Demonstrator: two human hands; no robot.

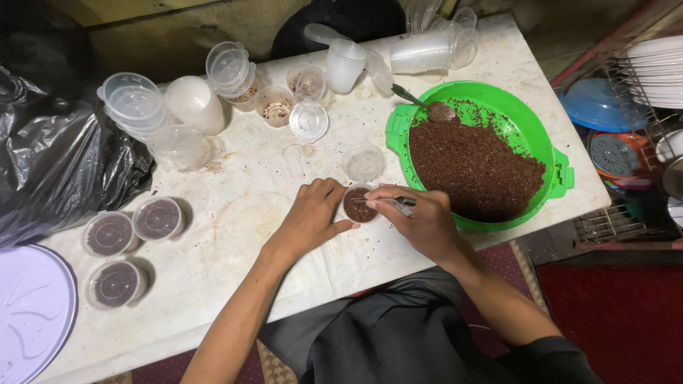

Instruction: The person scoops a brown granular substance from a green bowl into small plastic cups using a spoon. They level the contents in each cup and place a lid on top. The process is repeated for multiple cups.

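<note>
My left hand [310,217] curls around a small clear plastic cup [358,207] filled with dark brown crumbly stuff, on the white table [249,235]. My right hand [420,220] holds a small metal spoon [388,202] flat over the cup's top. Right beside the hands sits a round green basin [544,135] with a heap of the same brown stuff, and a second metal spoon [427,105] rests in its far rim.
Three lidded filled cups [131,238] stand at the left, near a white round lid [32,306] and a black plastic bag [57,149]. Stacks of empty cups and lids [228,85] crowd the back. A dish rack with plates [640,92] stands at the right.
</note>
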